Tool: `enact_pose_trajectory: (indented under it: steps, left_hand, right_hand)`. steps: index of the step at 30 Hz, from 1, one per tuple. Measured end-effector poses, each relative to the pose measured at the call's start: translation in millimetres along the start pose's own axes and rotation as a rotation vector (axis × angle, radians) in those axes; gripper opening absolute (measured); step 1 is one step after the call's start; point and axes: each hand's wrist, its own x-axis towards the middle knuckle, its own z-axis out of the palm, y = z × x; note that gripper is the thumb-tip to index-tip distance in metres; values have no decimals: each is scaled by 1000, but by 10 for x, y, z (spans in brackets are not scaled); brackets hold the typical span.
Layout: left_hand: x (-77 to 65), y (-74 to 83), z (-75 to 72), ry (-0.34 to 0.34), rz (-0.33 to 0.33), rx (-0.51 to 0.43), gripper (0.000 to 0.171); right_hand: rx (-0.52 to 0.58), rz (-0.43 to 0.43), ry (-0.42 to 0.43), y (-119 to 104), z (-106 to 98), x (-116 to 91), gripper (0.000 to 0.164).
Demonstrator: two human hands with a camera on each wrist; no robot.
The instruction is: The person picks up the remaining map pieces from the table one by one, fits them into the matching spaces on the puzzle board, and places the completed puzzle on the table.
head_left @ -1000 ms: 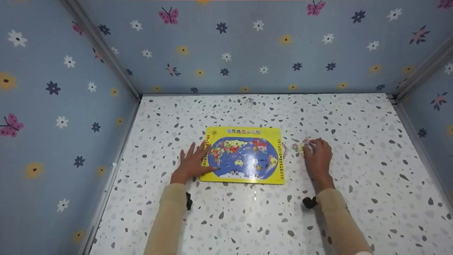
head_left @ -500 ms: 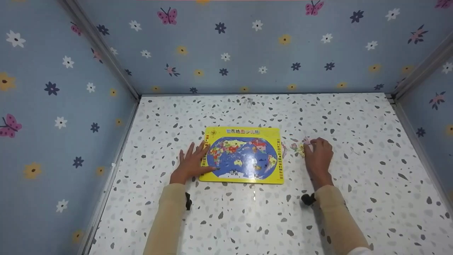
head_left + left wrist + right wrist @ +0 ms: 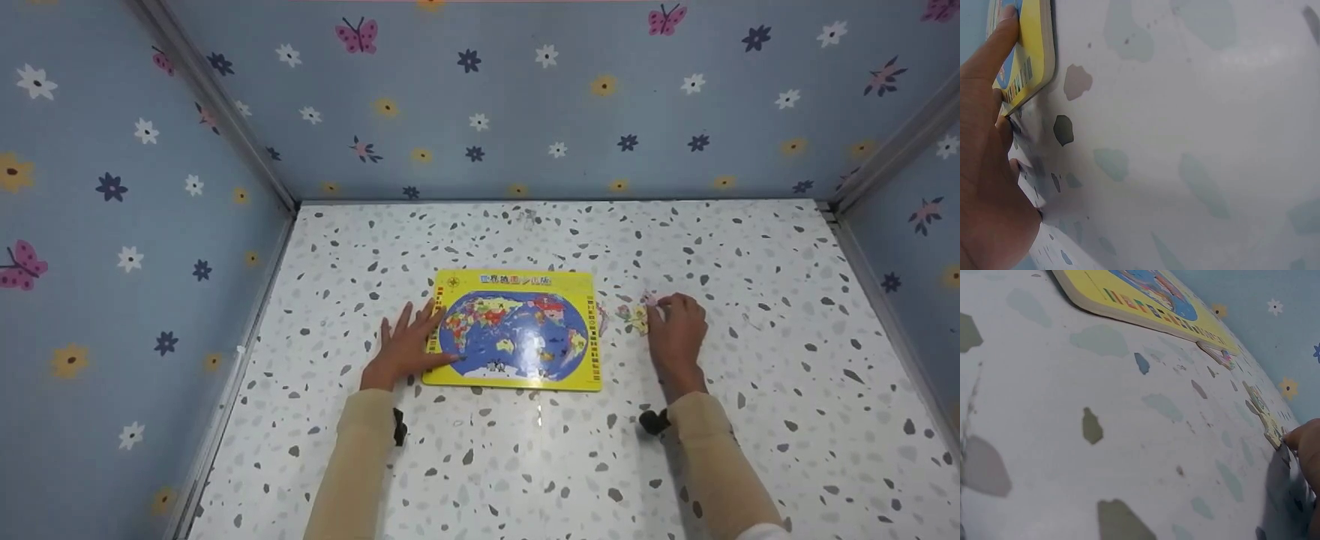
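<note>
A yellow-bordered world map puzzle board [image 3: 517, 381] lies flat in the head view. My left hand [image 3: 405, 349] rests at its left edge, fingers spread and the thumb lying over the map. In the left wrist view that thumb [image 3: 999, 42] reaches across the board's yellow border [image 3: 1033, 50]. To the right of the board, my right hand [image 3: 677, 337] has curled fingers and pinches a small pink puzzle piece [image 3: 650, 298], partly hidden by the fingertips. Right beside it lie a yellow piece [image 3: 640, 318] and a greenish piece [image 3: 623, 312].
Another thin piece [image 3: 603, 318] sits against the board's right edge, also seen in the right wrist view as a flat piece [image 3: 1217, 355]. Blue flowered panels [image 3: 525, 97] wall in the back and sides of the speckled white table [image 3: 480, 457].
The right hand's fingertips have shifted very slightly at the pink piece, which turned a little between the frames. The left hand and the board stay in place.
</note>
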Motion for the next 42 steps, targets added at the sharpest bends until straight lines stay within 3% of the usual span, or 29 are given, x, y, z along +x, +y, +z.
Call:
enact_pose_trajectory:
  steps: [26, 42]
  left_hand:
    - [10, -3, 9, -15, -28, 0, 102]
    - [29, -3, 5, -22, -20, 26, 102]
  right_hand:
    - [102, -8, 48, 84, 18, -25, 28]
    - [152, -14, 75, 15, -105, -67, 30]
